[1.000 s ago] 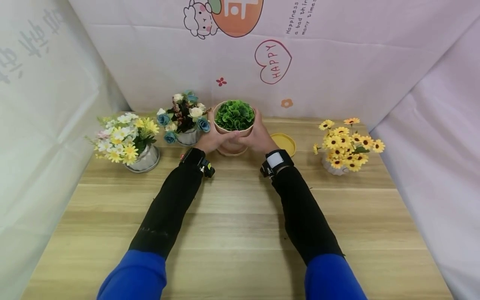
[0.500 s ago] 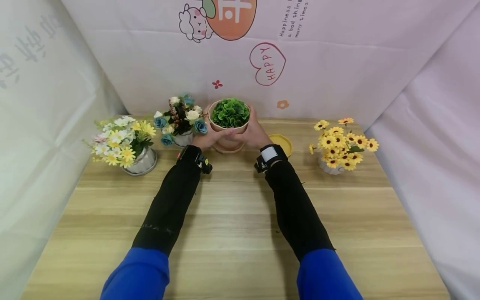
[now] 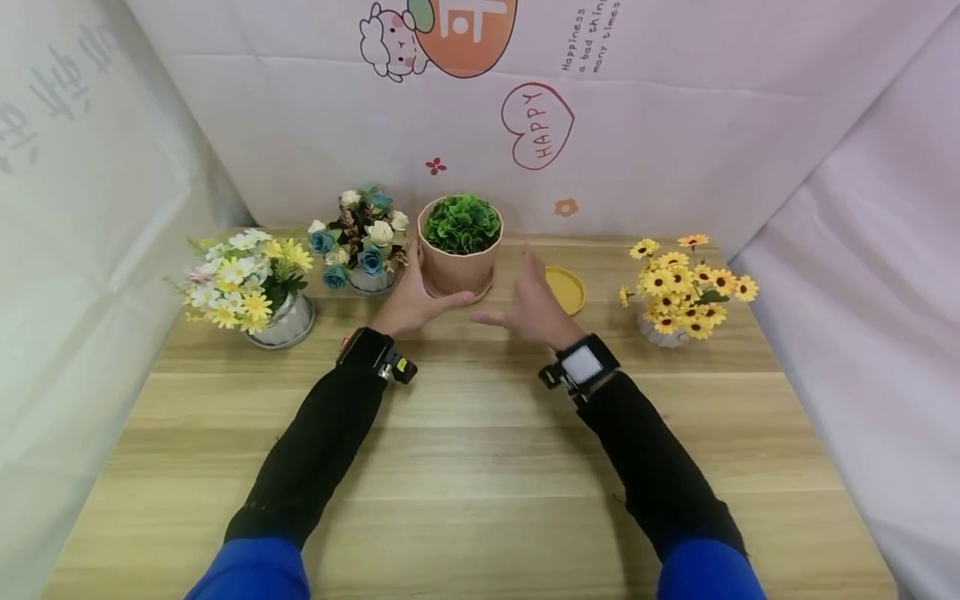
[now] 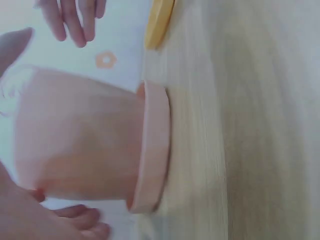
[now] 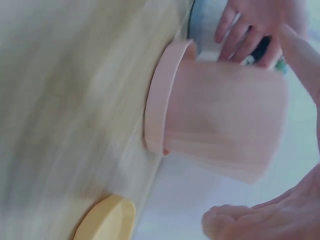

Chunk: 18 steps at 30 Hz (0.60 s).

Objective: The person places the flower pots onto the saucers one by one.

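Note:
A pale pink flower pot (image 3: pixel 459 273) with a leafy green plant (image 3: pixel 463 223) stands upright in its pink saucer (image 4: pixel 156 147) at the back of the table. My left hand (image 3: pixel 415 302) is spread along the pot's left side, thumb extended in front; whether the fingers touch it I cannot tell. On the other side my right hand (image 3: pixel 537 307) is apart from the pot, its thumb pointing toward the left thumb. Neither hand holds anything. In the right wrist view the fingers of the left hand (image 5: pixel 250 30) show beside the pot wall.
A yellow saucer (image 3: pixel 567 292) lies right behind my right hand. Blue and white roses (image 3: pixel 367 242) in a pot stand close on the left, with white and yellow flowers (image 3: pixel 240 279) farther left. Yellow daisy-like flowers (image 3: pixel 678 287) are at the right. A printed cloth (image 3: pixel 652 150) hangs behind.
Both hands gripped the pot in the earlier frames. Now they have let go, moved apart and drawn back toward me, the right hand farther out. The pot stays at the back.

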### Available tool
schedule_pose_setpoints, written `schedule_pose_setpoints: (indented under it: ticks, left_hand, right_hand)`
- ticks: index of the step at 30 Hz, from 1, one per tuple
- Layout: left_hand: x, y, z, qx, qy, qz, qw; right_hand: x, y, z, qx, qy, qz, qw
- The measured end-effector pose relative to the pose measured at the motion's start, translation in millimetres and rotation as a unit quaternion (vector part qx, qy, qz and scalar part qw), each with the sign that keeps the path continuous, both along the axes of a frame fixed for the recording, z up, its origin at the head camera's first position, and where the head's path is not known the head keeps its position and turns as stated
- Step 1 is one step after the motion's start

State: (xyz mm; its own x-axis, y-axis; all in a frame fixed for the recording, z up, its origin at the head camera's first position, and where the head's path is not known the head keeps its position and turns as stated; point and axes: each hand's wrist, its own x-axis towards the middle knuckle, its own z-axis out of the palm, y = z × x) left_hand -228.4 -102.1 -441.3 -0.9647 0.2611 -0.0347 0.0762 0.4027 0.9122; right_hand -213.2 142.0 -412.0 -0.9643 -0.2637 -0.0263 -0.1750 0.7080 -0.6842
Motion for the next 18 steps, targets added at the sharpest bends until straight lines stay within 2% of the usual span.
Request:
schedule_pose_setpoints:
  ticks: [4, 6, 10, 15, 18]
  left_hand:
    - [24.1, -2.4, 3.7, -0.083, 0.009, -0.025, 0.9962]
    - [34.0, -1.0, 5.0, -0.108, 0.011, -0.036, 0.9935]
    - [48.6, 6.9, 6.4, -0.107, 0.008, -0.06, 0.9924]
    - [50.5, 33.5, 4.1, -0.083, 0.024, -0.093, 0.9919]
    - [46.2, 56.2, 0.8, -0.077, 0.033, -0.106, 0.9908]
  right_hand:
    - [40.2, 20.4, 3.8, 0.004, -0.023, -0.007, 1.0]
    - [60.1, 34.9, 4.0, 0.0, -0.034, -0.011, 0.999]
    - [95.6, 68.2, 2.8, -0.001, -0.051, -0.03, 0.998]
    - [124.2, 117.8, 2.3, 0.0, -0.053, -0.1, 0.994]
    - [134.0, 146.1, 5.4, 0.003, -0.084, -0.152, 0.985]
